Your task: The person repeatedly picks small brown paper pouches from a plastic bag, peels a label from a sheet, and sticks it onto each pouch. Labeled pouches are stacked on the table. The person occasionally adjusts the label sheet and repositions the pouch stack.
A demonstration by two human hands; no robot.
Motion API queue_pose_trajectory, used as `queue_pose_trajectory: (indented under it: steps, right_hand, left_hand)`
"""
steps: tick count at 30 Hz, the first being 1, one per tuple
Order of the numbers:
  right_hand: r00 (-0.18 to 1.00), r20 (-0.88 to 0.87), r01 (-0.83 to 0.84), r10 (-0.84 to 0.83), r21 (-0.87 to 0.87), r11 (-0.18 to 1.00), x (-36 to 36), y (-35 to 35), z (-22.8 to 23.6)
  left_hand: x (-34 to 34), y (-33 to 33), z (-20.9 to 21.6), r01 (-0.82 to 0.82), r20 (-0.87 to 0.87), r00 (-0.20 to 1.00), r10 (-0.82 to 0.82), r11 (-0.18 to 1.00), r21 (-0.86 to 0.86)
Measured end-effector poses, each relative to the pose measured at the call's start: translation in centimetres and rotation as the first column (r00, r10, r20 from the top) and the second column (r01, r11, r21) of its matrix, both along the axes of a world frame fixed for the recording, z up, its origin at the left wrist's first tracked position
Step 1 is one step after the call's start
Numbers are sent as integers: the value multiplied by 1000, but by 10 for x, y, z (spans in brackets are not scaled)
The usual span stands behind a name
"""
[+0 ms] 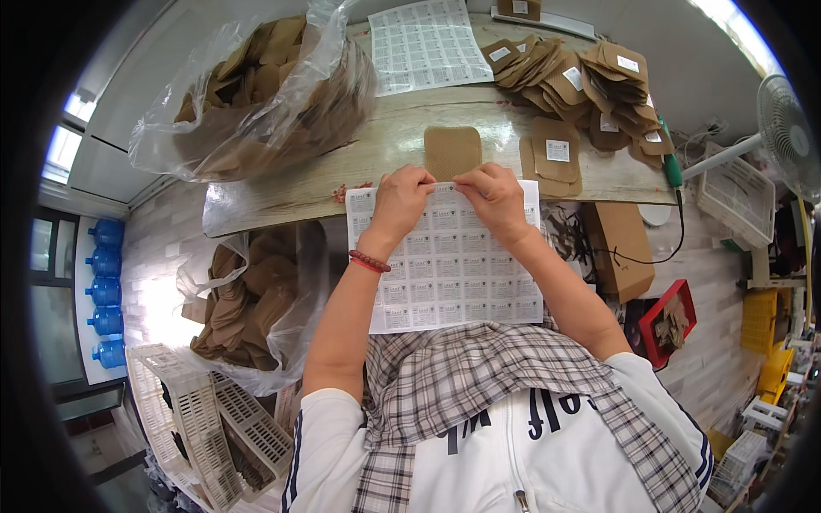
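Observation:
My left hand (398, 203), with a red bead bracelet at its wrist, pinches the top edge of a white sheet of labels (445, 295). My right hand (498, 203) pinches the same edge a little to the right. Whether a single label is between the fingertips is too small to tell. The sheet hangs over the table's near edge, down to my plaid apron. Just beyond my fingertips a brown rounded-square pad (453, 152) lies flat with no label on it. To the right lie pads with a white label (558, 150) on the upper one.
Labelled brown pads (620, 77) pile up at the back right, near a green-handled corded tool (672, 169). A second label sheet (428, 43) lies at the back. Plastic bags of pads stand on the table (291, 201) and below it. A fan (787, 128) is at right.

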State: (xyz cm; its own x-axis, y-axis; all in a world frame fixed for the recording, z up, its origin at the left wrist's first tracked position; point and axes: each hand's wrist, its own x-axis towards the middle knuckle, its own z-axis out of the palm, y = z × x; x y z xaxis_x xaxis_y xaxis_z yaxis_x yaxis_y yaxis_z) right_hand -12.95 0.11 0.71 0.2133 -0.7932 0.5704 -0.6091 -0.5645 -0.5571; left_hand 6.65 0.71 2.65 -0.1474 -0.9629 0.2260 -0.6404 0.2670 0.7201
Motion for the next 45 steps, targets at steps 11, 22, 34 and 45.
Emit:
queue_pose_trajectory:
  steps: [11, 22, 34, 45]
  right_hand:
    - [989, -149, -52, -1, -348, 936, 4, -4, -15]
    - [983, -184, -85, 19, -356, 931, 3, 2, -21]
    - [989, -145, -47, -10, -385, 922, 6, 4, -24]
    - [988, -155, -75, 19, -363, 929, 4, 9, -25]
  left_hand:
    - [4, -7, -12, -14, -93, 995, 31, 983, 184]
    - [4, -9, -17, -87, -45, 994, 102, 964, 252]
    - [3, -8, -16, -82, -40, 994, 97, 958, 275]
    - [2, -7, -22, -77, -25, 996, 86, 963, 259]
